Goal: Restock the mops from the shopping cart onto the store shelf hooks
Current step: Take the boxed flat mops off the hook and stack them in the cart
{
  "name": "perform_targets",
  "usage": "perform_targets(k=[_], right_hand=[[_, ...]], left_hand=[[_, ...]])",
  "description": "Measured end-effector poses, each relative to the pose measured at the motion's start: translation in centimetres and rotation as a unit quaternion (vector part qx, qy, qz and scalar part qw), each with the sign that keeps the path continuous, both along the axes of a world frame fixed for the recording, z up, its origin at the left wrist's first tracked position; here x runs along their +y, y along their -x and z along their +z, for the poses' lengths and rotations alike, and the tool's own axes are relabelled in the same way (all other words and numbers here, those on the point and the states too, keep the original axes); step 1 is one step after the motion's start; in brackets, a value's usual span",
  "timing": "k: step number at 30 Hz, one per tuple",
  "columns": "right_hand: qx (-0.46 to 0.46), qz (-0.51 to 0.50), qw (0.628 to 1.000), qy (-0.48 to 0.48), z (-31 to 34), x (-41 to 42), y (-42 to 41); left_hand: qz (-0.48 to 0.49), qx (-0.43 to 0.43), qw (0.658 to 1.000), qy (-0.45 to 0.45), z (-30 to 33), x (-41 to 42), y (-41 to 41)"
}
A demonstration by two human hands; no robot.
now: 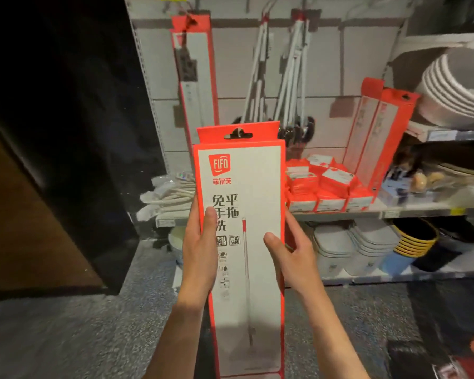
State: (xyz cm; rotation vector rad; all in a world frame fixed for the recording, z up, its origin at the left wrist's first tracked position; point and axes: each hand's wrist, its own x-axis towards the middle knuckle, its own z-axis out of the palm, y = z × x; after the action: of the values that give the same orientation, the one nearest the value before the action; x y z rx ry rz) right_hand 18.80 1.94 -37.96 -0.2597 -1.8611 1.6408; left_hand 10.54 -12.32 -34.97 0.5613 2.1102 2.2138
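Observation:
I hold a long red-and-white boxed mop (pixel 257 192) upright in front of the shelf. My left hand (pixel 200 247) grips its left edge, thumb across the front. My right hand (pixel 293 253) grips the right edge, thumb on the front and fingers behind. The box's hang tab with its slot is at the top, below the hook level. Another boxed mop (pixel 196 75) hangs from a hook on the back panel at upper left. Two more boxed mops (pixel 378 135) lean on the shelf at right.
White-handled mops (pixel 285 77) hang from hooks in the middle. Small red boxes (pixel 323 184) and white cloth packs (pixel 170 195) lie on the shelf (pixel 340 213). Grey bins and stacked basins (pixel 367 247) sit below. A dark panel stands at left.

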Motion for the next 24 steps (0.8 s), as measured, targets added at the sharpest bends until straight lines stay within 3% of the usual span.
perform_targets(k=[7, 13, 24], right_hand=[[0.018, 0.025, 0.999, -0.043, 1.9, -5.9, 5.4], [0.075, 0.024, 0.995, -0.063, 6.0, -7.4, 9.9], [0.161, 0.041, 0.986, 0.007, 10.5, -6.3, 18.6]], left_hand=[[0.025, -0.033, 0.998, -0.038, 0.5, -6.1, 4.0], [0.022, 0.014, 0.999, -0.027, 2.6, -8.3, 6.6], [0.001, 0.089, 0.996, 0.001, 8.6, -7.5, 13.8]])
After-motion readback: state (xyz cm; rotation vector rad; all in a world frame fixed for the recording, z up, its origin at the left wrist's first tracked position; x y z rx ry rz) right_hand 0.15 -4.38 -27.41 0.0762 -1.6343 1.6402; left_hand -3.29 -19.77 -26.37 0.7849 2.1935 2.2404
